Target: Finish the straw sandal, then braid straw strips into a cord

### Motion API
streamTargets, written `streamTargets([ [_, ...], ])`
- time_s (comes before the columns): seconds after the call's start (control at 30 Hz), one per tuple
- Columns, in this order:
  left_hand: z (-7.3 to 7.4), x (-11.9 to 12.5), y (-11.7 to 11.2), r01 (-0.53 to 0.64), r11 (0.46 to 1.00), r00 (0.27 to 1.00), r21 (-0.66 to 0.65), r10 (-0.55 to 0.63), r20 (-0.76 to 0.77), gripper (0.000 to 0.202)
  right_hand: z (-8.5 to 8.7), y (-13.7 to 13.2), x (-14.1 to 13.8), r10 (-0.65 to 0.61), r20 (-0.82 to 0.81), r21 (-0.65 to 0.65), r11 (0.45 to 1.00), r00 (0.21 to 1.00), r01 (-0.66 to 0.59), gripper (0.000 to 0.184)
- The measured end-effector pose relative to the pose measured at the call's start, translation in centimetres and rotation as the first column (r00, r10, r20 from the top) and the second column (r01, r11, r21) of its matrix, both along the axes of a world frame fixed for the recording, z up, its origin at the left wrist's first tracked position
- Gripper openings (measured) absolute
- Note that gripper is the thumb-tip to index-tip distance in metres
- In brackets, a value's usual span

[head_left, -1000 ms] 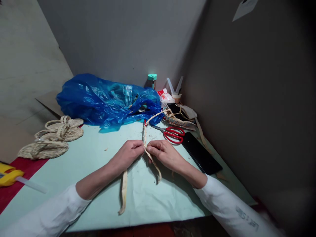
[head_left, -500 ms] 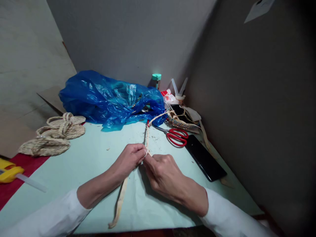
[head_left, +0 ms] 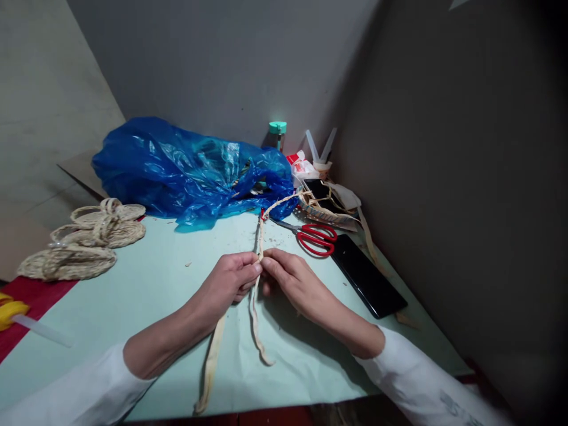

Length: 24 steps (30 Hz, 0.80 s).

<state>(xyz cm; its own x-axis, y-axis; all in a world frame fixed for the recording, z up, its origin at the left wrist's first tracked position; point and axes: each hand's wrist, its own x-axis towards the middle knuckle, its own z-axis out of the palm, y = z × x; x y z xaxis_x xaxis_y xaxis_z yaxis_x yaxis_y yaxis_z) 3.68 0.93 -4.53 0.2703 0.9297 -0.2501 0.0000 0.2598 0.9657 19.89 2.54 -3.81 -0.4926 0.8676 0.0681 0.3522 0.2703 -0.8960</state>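
Both my hands meet over the middle of the table, thumbs and fingertips pinched on a thin braided cord of pale plant fibre (head_left: 261,235). My left hand (head_left: 236,275) is closed on it from the left, my right hand (head_left: 286,273) from the right. Beyond my fingers the cord runs up to a small red piece (head_left: 262,213), then bends right toward a heap of fibre strips. Below my hands hang two loose ends: a narrow strip (head_left: 255,331) in the middle and a wider flat strip (head_left: 212,361) under my left wrist. My fingertips partly hide the cord.
Red-handled scissors (head_left: 316,239) and a black phone (head_left: 370,278) lie to the right. A blue plastic bag (head_left: 177,171) fills the back. Several woven slippers (head_left: 75,260) sit at the left, near a yellow tool (head_left: 11,310). A fibre heap (head_left: 331,213) lies back right.
My right hand has turned and risen so its thumb and fingers now face my left hand's. A narrow strip now hangs free below them. The whole view has shifted slightly.
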Motion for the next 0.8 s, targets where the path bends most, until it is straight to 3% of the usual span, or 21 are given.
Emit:
streamTargets([
  [0.1,-0.1,0.2,-0.1,0.002,1.0,0.994,0.024,0.001,-0.107,0.021,-1.0,0.3,-0.3,-0.002,-0.07,-0.113,0.994,0.998,-0.006,0.033],
  [0.2,0.0,0.1,-0.4,0.053,0.989,0.957,0.137,-0.011,-0.291,0.028,-1.4,0.3,-0.1,-0.046,-0.052,-0.115,0.993,0.998,0.04,0.035],
  [0.3,0.6,-0.1,-0.8,0.123,0.952,0.851,0.279,0.044,-0.523,0.038,-1.3,0.3,0.1,-0.068,-0.019,-0.081,0.995,0.997,0.066,0.036],
  [0.5,1.7,0.2,-1.9,0.244,0.915,0.643,0.322,0.095,-0.76,0.035,-1.0,0.2,0.0,-0.044,-0.019,-0.043,0.998,0.999,0.043,0.036],
  [0.7,0.8,1.6,-2.9,0.453,0.833,0.382,0.319,0.142,-0.913,0.034,-1.1,0.4,-0.2,0.0,-0.177,-0.232,0.972,0.984,-0.042,0.027],
  [0.77,0.5,1.8,-3.0,0.508,0.794,0.368,0.334,0.151,-0.918,0.033,-1.3,0.4,-0.3,0.012,-0.219,-0.277,0.958,0.976,-0.074,0.027],
  [0.8,0.5,1.7,-3.1,0.515,0.778,0.401,0.36,0.152,-0.904,0.031,-1.3,0.5,-0.3,0.012,-0.224,-0.289,0.954,0.975,-0.078,0.026],
])
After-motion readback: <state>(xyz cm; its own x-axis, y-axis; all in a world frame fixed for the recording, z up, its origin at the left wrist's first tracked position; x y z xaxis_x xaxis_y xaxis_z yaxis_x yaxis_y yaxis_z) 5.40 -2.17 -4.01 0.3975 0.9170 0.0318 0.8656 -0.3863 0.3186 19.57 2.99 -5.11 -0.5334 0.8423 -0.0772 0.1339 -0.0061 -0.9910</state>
